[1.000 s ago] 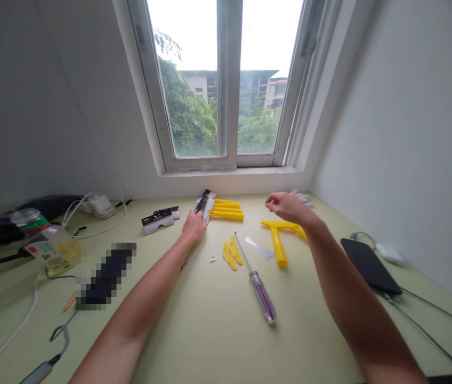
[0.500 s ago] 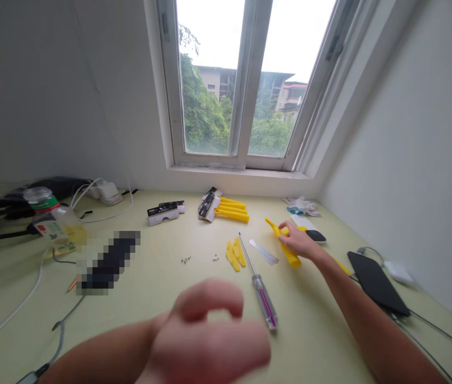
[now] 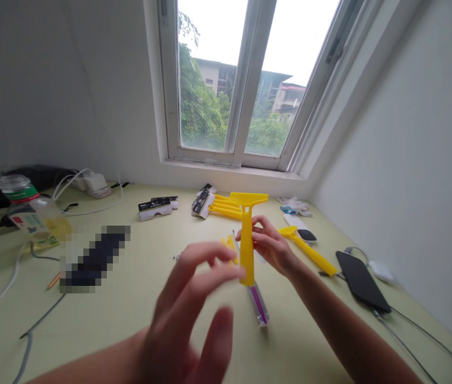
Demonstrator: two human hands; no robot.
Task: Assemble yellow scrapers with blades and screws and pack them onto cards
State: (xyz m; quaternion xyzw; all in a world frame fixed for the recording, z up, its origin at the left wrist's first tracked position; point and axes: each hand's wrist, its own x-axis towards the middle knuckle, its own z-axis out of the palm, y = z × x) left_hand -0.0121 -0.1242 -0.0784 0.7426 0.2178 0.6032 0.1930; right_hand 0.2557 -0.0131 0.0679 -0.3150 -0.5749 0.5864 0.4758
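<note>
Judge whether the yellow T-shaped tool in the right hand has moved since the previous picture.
Yes. Judged against the window frame, the yellow T-shaped tool has shifted left in view.

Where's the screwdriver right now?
In the head view, the screwdriver lies on the table just right of centre, partly hidden behind the yellow T-shaped piece in the right hand; its purple-striped end shows below that piece.

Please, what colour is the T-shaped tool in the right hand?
The T-shaped tool is yellow, clearest in the head view.
</note>
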